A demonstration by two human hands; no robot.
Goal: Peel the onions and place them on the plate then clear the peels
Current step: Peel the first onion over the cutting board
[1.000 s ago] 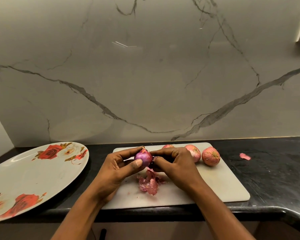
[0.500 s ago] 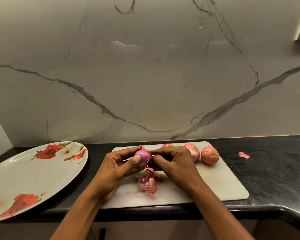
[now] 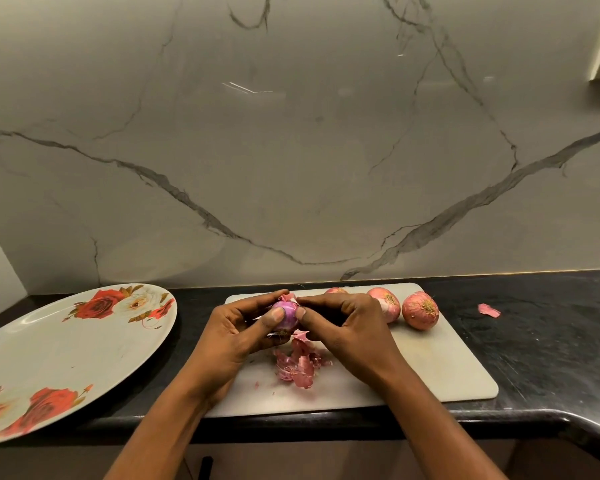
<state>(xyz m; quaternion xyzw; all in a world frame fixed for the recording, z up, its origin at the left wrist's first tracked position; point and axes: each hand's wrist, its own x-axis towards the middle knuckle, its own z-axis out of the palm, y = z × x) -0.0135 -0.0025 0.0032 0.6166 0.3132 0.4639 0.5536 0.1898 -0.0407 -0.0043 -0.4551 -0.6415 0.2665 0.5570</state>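
My left hand [image 3: 238,332] grips a purple, mostly peeled onion [image 3: 285,315] above the white cutting board [image 3: 440,368]. My right hand [image 3: 343,323] pinches a bit of skin at the onion's top. A heap of pink peels [image 3: 297,365] lies on the board just below both hands. Three unpeeled onions sit along the board's far edge: one [image 3: 420,310] at the right, one [image 3: 386,303] beside it, and one [image 3: 336,291] mostly hidden behind my right hand. The large rose-patterned plate [image 3: 49,355] stands to the left with nothing on it.
A single peel scrap [image 3: 488,310] lies on the black counter [image 3: 551,341] right of the board. A marble wall rises right behind the board. The counter's front edge curves at the lower right.
Both hands stayed over the board while turning the onion a little. My right fingers moved up to the onion's top, where a bit of skin now sticks out.
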